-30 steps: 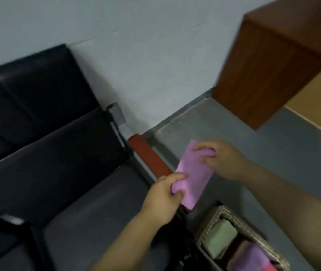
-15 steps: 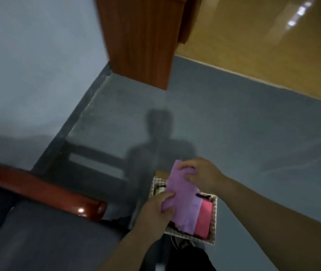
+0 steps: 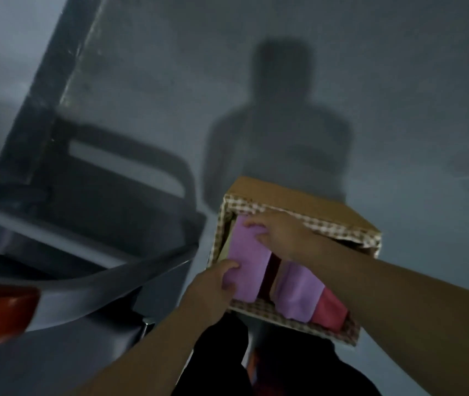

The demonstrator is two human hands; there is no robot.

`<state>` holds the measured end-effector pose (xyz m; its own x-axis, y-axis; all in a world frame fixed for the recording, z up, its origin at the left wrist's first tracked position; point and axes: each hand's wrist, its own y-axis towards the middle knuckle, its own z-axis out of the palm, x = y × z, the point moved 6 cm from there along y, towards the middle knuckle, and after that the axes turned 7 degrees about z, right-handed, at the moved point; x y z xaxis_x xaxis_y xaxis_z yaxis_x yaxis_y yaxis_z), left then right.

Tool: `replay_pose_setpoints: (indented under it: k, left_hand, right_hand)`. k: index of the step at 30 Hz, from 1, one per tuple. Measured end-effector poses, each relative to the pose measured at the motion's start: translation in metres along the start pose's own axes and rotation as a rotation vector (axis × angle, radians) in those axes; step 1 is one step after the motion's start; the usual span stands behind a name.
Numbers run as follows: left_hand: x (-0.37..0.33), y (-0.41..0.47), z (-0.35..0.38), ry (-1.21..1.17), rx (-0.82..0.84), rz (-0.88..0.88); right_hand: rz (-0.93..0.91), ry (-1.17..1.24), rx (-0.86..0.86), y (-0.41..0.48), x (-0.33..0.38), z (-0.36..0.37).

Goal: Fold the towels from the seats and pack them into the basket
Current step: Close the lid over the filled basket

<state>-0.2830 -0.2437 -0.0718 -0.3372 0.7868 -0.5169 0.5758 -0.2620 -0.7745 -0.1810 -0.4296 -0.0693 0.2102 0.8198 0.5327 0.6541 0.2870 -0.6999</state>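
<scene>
Lowering the folded purple towel (image 3: 249, 258) into the basket (image 3: 299, 321), you have both hands on it. Your left hand (image 3: 216, 278) pinches its near end, thumb on top, and your right hand (image 3: 281, 232) curls its fingers over the far end. The towel sits along the basket's left wall, partly inside and above the near rim. The basket stands on the floor (image 3: 398, 110), just beside the seat's front corner.

The main risk, as I judge it, is the fold opening. If you release one end before the other, the loose layers could slide apart and the towel would go in crumpled.

The near end could also catch on the checked lining at the near rim and stay propped there instead of settling.

A second purple towel (image 3: 296, 292) and a pink towel (image 3: 330, 310) already stand toward the right wall, with a dark gap between them and yours. Pushing sideways to make room could tip those over or rumple them.

Something pale lies against the left wall under your towel; I cannot tell what it is. Pressing down hard there might bunch it.
</scene>
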Motion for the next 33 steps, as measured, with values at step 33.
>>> replay_pose_setpoints:
  k: [33]
  left_hand:
    - [-0.199,0.062,-0.166,-0.597,-0.769,0.199]
  right_hand:
    - [0.484,1.205,-1.121,-0.15,-0.162,-0.158]
